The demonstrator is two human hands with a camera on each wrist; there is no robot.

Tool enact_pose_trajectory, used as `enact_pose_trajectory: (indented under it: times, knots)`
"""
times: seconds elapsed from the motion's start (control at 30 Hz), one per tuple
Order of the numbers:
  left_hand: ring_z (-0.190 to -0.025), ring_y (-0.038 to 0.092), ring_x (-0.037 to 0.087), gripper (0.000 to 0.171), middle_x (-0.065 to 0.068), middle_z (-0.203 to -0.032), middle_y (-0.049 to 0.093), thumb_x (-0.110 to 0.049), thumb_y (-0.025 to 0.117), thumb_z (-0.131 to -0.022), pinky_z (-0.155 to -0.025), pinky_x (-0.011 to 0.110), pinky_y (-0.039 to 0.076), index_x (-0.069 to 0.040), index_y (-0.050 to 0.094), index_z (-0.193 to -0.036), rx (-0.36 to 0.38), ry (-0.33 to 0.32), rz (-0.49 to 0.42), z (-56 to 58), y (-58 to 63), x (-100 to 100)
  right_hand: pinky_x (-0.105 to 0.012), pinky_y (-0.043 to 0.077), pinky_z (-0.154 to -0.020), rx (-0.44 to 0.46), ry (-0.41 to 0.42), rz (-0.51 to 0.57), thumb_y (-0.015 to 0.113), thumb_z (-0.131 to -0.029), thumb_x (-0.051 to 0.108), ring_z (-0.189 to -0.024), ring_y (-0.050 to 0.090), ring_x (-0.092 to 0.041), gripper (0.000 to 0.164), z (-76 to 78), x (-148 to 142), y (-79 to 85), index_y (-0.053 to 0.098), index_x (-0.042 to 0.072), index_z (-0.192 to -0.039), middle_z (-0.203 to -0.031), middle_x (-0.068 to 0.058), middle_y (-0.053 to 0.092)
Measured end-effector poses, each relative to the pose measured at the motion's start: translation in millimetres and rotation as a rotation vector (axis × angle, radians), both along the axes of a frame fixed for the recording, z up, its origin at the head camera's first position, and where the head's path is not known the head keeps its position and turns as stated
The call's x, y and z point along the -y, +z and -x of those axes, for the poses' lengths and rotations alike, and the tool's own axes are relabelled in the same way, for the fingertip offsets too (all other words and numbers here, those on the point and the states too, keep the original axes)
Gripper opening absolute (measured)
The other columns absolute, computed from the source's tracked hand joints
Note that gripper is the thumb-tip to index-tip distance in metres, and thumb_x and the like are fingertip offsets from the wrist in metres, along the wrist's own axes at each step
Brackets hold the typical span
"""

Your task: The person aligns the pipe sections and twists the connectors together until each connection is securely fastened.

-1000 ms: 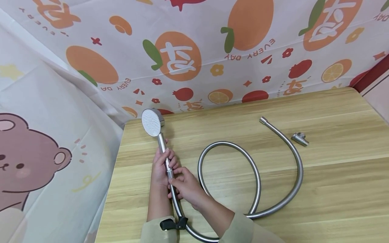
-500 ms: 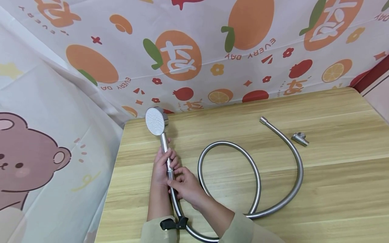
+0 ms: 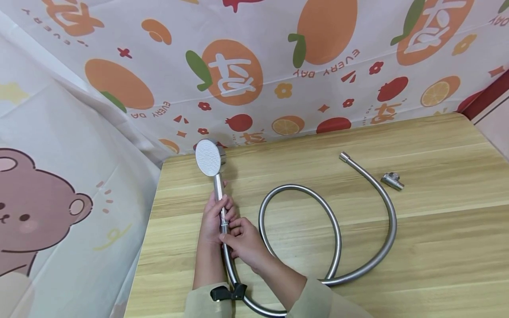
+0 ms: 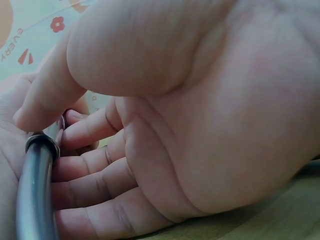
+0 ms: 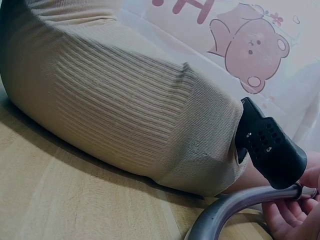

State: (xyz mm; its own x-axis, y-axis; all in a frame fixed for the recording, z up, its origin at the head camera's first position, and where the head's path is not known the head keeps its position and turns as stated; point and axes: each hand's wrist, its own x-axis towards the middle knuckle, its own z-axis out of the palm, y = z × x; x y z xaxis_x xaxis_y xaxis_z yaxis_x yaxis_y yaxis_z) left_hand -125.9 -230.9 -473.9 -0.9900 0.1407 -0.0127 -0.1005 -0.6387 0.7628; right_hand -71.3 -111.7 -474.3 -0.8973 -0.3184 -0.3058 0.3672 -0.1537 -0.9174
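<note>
In the head view, a chrome hand shower (image 3: 208,157) stands tilted, its white spray face toward me. My left hand (image 3: 210,225) grips its handle from below, thumb laid over the front. Just under the handle's lower end, my right hand (image 3: 246,245) pinches the end of the silver shower hose (image 3: 229,260) between thumb and fingers. Up close in the left wrist view, the hose (image 4: 37,195) runs up to a collar beside my right hand's curled fingers (image 4: 95,195). The right wrist view shows the hose (image 5: 235,202) bending below the left sleeve.
The hose's loop lies on the wooden table (image 3: 437,238), its free metal end (image 3: 344,157) toward the back. A small chrome fitting (image 3: 393,181) lies to the right. Printed cloth (image 3: 318,101) hangs behind. A black camera mount (image 3: 228,293) sits on the left cuff.
The spray head has swung to the right and stands slightly more upright. My left hand has shifted a little right with the handle, while the right hand stays nearly in place on the hose end.
</note>
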Motion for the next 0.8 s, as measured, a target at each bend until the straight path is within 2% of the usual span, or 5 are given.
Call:
enact_pose_trajectory:
  times: [0.17, 0.53, 0.8]
  knots:
    - [-0.048, 0.033, 0.009, 0.037, -0.003, -0.068, 0.047, -0.003, 0.032, -0.105, -0.046, 0.02, 0.032, -0.014, 0.035, -0.141, -0.013, -0.03, 0.009, 0.4, -0.6, -0.2, -0.024, 0.05, -0.049, 0.006, -0.004, 0.002, 0.073, -0.086, 0.013, -0.068, 0.055, -0.014, 0.033, 0.4, 0.2, -0.8, 0.055, 0.003, -0.111, -0.09, -0.006, 0.058]
    - [-0.05, 0.026, 0.012, 0.038, -0.003, -0.07, 0.048, -0.003, 0.03, -0.105, -0.045, 0.021, 0.031, -0.015, 0.033, -0.141, -0.012, -0.046, -0.025, -0.3, -1.3, 1.6, -0.023, 0.051, -0.049, 0.03, -0.003, 0.005, 0.072, -0.087, 0.012, -0.061, 0.055, -0.014, 0.03, 1.4, -0.5, 1.7, 0.059, 0.001, -0.112, -0.087, -0.005, 0.062]
    - [-0.05, 0.031, 0.01, 0.035, -0.003, -0.071, 0.05, -0.006, 0.03, -0.106, -0.045, 0.021, 0.033, -0.015, 0.035, -0.14, -0.016, -0.055, -0.021, -0.9, -1.4, 1.6, -0.024, 0.052, -0.05, 0.031, 0.021, 0.02, 0.073, -0.086, 0.015, -0.063, 0.056, -0.013, 0.032, 2.6, -1.8, -1.6, 0.057, 0.002, -0.11, -0.086, -0.004, 0.061]
